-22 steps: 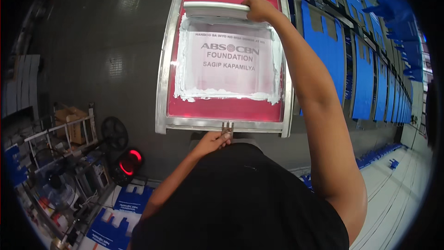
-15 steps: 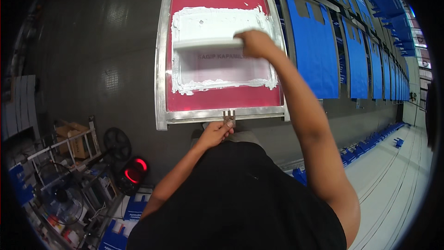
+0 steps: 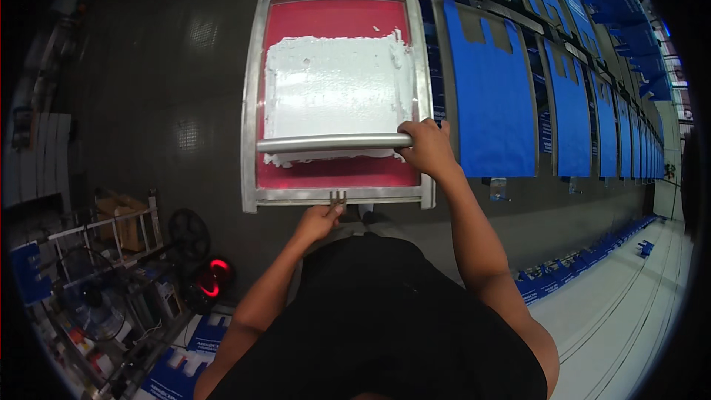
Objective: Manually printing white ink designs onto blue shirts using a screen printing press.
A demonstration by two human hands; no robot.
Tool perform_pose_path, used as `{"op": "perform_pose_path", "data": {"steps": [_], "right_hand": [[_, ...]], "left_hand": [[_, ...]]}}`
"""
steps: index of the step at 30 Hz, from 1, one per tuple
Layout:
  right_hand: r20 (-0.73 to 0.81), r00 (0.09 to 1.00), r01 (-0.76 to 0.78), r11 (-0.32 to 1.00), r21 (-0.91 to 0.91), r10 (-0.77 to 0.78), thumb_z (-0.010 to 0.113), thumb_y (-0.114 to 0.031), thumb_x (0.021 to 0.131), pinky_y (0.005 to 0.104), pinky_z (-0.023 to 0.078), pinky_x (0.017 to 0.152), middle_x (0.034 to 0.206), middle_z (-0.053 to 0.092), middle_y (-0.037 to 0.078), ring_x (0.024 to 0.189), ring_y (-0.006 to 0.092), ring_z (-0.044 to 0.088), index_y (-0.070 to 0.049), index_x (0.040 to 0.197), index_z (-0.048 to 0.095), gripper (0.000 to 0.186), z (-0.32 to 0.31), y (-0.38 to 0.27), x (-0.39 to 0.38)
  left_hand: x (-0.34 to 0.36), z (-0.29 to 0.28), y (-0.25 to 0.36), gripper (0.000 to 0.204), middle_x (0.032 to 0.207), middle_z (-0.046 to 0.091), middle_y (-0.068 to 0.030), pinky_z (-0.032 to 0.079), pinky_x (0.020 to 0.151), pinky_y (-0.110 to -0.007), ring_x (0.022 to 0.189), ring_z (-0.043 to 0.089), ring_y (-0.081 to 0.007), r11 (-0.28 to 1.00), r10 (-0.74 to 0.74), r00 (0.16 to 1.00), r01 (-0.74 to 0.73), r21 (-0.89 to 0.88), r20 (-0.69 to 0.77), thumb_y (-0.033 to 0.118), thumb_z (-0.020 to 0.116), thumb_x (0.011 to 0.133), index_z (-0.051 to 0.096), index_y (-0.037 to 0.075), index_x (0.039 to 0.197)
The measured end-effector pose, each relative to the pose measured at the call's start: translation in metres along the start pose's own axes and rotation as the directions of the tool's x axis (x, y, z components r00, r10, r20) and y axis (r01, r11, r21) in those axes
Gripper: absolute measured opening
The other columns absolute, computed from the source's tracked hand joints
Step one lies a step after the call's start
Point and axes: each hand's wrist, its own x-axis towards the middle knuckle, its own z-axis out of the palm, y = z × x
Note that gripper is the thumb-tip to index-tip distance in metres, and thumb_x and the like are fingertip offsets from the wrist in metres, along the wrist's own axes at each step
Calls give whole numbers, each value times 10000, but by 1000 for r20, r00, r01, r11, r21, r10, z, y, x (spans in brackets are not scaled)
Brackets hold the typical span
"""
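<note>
In front of me lies a screen printing frame (image 3: 252, 104) with metal edges and red mesh (image 3: 333, 16). White ink (image 3: 333, 89) coats the middle of the mesh. A long squeegee (image 3: 326, 144) with a silver handle lies across the near part of the ink. My right hand (image 3: 428, 147) is closed round its right end. At the near edge, my left hand (image 3: 318, 222) pinches a small metal bracket (image 3: 338, 198) on the frame. What lies under the screen is hidden.
To the right, blue bags (image 3: 489, 89) lie flat on a long row of boards. A fan (image 3: 92, 296), a cardboard box (image 3: 122, 222) and a red-lit speaker (image 3: 213, 278) stand at lower left. More blue bags (image 3: 174, 370) lie near them.
My right hand has drawn the squeegee toward me, from mid-screen to near the ink's near edge. White ink now covers the printed area that showed before. My left hand stays at the bracket.
</note>
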Motion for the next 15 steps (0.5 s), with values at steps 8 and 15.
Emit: {"op": "perform_pose_path", "data": {"steps": [8, 15], "right_hand": [[-77, 994, 15, 605, 796, 76, 866, -228, 621, 292, 447, 721, 853, 609, 41, 802, 142, 555, -39, 916, 711, 383, 60, 82, 35], [-139, 988, 88, 485, 870, 70, 864, -200, 620, 270, 382, 668, 793, 533, -22, 748, 106, 476, -32, 773, 651, 311, 55, 66, 51]], "left_hand": [[5, -113, 41, 380, 1021, 666, -197, 493, 825, -428, 923, 649, -324, 958, 215, 730, -29, 285, -648, 368, 528, 948, 664, 30, 1053], [60, -197, -7, 473, 1285, 573, -148, 410, 980, -310, 1133, 543, -212, 964, 98, 676, -246, -98, -731, 342, 465, 1003, 506, -3, 1324]]}}
